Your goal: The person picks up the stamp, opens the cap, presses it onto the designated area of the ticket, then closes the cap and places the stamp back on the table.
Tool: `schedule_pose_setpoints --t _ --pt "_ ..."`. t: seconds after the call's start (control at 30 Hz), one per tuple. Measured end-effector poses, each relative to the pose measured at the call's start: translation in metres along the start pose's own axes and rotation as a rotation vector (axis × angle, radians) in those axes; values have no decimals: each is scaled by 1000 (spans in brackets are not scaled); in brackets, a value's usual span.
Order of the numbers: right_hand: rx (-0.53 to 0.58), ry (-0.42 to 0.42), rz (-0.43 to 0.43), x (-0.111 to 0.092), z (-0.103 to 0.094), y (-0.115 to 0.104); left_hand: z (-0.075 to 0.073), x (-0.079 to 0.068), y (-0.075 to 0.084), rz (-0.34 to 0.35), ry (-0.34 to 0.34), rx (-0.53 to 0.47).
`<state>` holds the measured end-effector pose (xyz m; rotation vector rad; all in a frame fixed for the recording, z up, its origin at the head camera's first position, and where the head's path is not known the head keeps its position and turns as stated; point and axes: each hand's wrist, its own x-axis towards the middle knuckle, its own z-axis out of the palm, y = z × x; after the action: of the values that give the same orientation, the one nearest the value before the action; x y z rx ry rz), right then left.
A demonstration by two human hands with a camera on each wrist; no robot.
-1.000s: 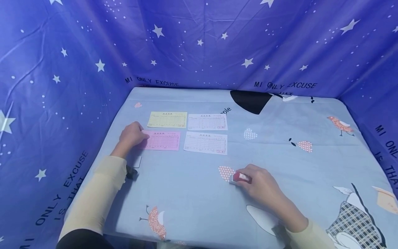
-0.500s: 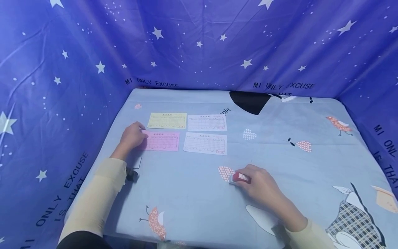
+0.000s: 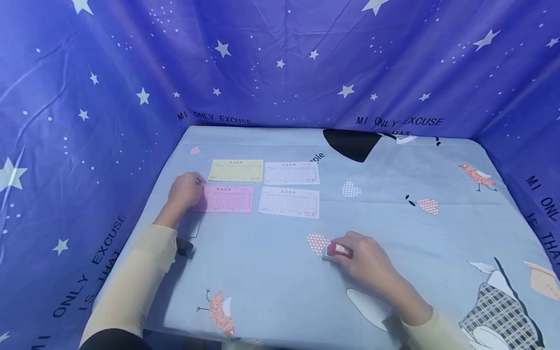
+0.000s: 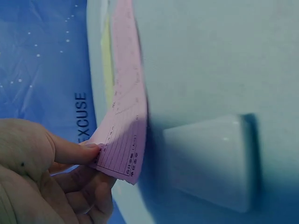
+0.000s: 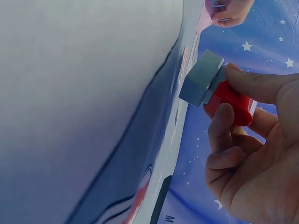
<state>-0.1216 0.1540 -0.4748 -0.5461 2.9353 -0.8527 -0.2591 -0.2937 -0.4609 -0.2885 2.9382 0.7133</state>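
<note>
My left hand (image 3: 185, 189) pinches the left end of a pink printed form slip (image 3: 229, 198) between thumb and fingers. In the left wrist view that end of the slip (image 4: 121, 149) is lifted and bent up off the cloth. My right hand (image 3: 369, 257) grips a stamp (image 3: 339, 250) with a red handle and a grey base. The right wrist view shows the stamp (image 5: 222, 93) tilted between thumb and fingers, its base just above the cloth. A yellow slip (image 3: 236, 170) and two white slips, the upper one (image 3: 291, 173) and the lower one (image 3: 288, 202), lie flat beside the pink one.
A pale, flat block-like object (image 4: 210, 163) lies on the cloth below my left hand. The table is covered by a light blue patterned cloth (image 3: 262, 272). Blue star-printed curtains (image 3: 280, 78) stand behind it and at both sides.
My left hand has shifted very slightly left, with the pinched end of the pink slip coming up a little. My right hand and the stamp have stayed put.
</note>
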Motion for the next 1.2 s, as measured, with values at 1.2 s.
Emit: schedule_pose_setpoints --t 1.2 --pt "-3 12 15 0 0 1 -52 -43 45 238 137 5"
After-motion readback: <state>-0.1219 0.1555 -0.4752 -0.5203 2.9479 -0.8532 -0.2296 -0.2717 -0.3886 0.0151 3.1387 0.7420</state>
